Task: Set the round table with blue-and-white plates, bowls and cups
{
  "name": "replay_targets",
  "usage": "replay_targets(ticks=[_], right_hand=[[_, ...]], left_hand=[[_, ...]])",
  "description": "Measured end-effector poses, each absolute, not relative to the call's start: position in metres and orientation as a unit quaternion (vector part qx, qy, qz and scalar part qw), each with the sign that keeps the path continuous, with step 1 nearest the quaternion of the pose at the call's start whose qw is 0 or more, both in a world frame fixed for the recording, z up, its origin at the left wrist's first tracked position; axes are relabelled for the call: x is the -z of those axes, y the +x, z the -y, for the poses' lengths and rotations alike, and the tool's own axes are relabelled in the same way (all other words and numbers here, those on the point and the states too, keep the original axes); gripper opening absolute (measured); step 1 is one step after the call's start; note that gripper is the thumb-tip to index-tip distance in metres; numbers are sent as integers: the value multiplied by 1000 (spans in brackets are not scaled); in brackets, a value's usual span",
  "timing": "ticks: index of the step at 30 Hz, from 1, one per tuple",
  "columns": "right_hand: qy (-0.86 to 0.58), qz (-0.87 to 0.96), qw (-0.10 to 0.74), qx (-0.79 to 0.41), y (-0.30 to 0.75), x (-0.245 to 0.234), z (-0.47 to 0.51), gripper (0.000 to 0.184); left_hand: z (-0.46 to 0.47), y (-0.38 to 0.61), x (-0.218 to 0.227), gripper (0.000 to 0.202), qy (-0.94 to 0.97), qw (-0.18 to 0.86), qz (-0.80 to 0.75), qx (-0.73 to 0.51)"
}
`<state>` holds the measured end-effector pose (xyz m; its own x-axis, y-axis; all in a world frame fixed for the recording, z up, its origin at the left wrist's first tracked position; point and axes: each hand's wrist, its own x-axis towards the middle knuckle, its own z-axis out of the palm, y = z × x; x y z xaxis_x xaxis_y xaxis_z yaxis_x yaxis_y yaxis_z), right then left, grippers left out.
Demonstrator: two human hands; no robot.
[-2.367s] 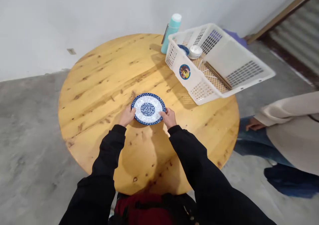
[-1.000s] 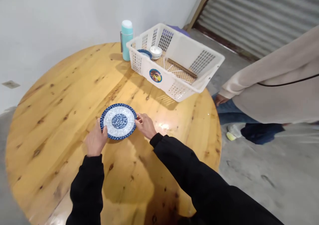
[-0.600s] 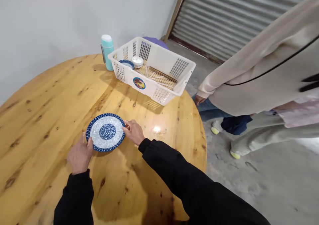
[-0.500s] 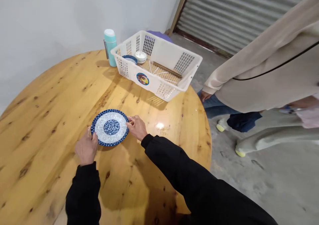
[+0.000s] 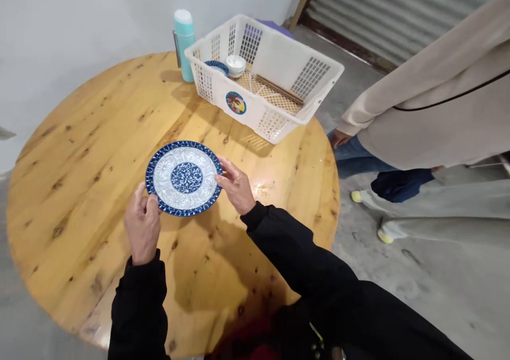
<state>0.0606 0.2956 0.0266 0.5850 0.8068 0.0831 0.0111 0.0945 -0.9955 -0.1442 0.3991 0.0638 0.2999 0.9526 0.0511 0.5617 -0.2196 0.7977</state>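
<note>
A blue-and-white patterned plate [image 5: 165, 179] is held face up above the round wooden table [image 5: 91, 232]. My left hand [image 5: 144, 222] grips its left rim, thumb on top and fingers beneath. At the right rim, my right hand [image 5: 236, 186] pinches the plate between thumb and fingers. Beyond the plate stands a white plastic basket [image 5: 263, 117]. Inside it are another blue-rimmed plate [image 5: 217, 67], a small white bowl [image 5: 236, 66] and a bundle of chopsticks [image 5: 279, 89].
A turquoise bottle [image 5: 184, 46] stands left of the basket, near the wall. At the right, a person in a beige top [image 5: 442, 121] stands close to the table's edge, with another person's legs [image 5: 438, 227] behind. A corrugated shutter [image 5: 390, 15] is at the back.
Both hands have raised the plate off the table toward me, and it looks larger. The view has shifted, showing more of the table's left and front edge.
</note>
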Motion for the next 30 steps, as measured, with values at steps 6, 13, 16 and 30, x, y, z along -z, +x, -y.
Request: replay_targets(ticks=[6, 13, 16, 30], right_hand=[[-648, 323, 599, -342, 75, -8, -199, 54], [-699, 247, 534, -407, 86, 11, -55, 48], [-701, 225, 539, -409, 98, 15, -10, 47], [-639, 296, 583, -405, 154, 58, -2, 49]], left_hand=[[-289, -159, -49, 49, 630, 557, -508, -186], [-144, -156, -25, 53, 556, 654, -508, -67], [-105, -142, -17, 52, 563, 655, -501, -58], [-81, -84, 16, 39, 577, 592, -556, -91]])
